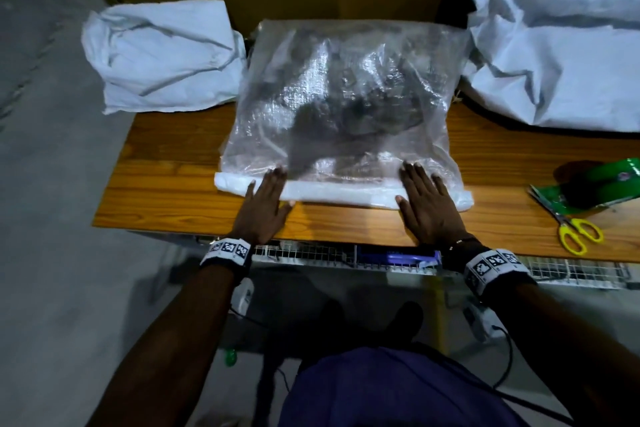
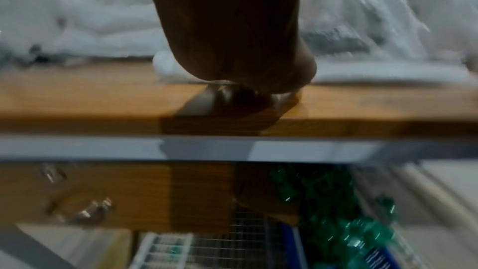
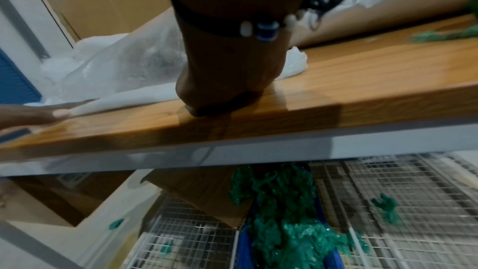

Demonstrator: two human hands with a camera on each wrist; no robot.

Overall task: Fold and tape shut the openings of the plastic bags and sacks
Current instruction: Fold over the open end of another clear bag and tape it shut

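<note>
Clear plastic bag (image 1: 346, 104) lies flat on the worktop (image 1: 173, 163), its folded opening (image 1: 339, 192) forming a white band directly under the fingers of both hands. Dark contents show through the film beyond the fingertips.

Handling, as a judgement: the film is thin, soft and likely slippery, so the fold will probably spring back if released. The contents appear to give the bag some weight, which should anchor it. Best hold is along the folded band, near each end, pressing down rather than pinching.

Left hand (image 1: 265, 199) lies palm down, fingers straight and spread, pressing the band near its left end. Right hand (image 1: 427, 203) does the same near the right end. Neither hand grasps anything. Both wrists sit low at the near edge of the worktop, forearms reaching straight forward.

Yellow-handled scissors (image 1: 576, 234) lie well to the right of the right fingers. No tape roll can be identified with certainty.
</note>
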